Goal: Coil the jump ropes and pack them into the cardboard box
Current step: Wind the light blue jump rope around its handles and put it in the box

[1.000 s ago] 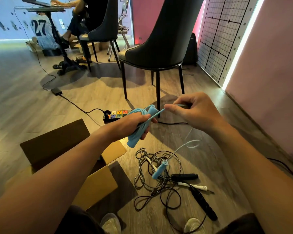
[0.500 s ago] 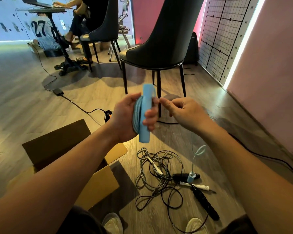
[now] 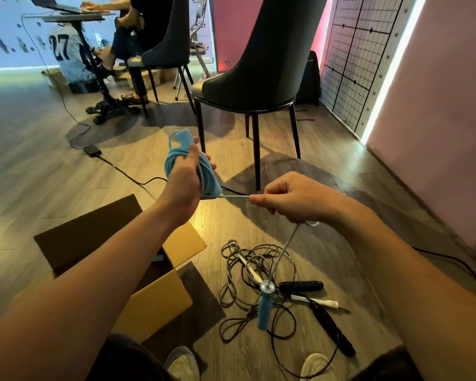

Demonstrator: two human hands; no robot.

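1. Wood-plank floor (image 3: 52, 204) runs back to a dark chair (image 3: 261, 64). A pink wall (image 3: 445, 133) and a gridded panel (image 3: 355, 64) stand on the right. Far back on the left, someone sits at a desk (image 3: 74, 16).
2. An open cardboard box (image 3: 154, 306) sits on the floor under the left forearm, flaps spread.
3. The left hand (image 3: 183, 182) grips the blue jump rope (image 3: 173, 158), already wound into a thick bundle around one handle and held up in the air above the floor.
4. The right hand (image 3: 291, 200) is closed, pinching the loose cord, which stretches taut and level between the two hands.
5. Below the right hand the cord drops to the free blue handle (image 3: 265, 306), which hangs upright over a tangle of black and grey ropes (image 3: 248, 270) lying on the floor to the right of the box.
6. Half a second ago the hands were almost touching and the bundle stood upright. Now the right hand has drawn off to the right, the bundle leans, and the free handle has swung slightly leftward.
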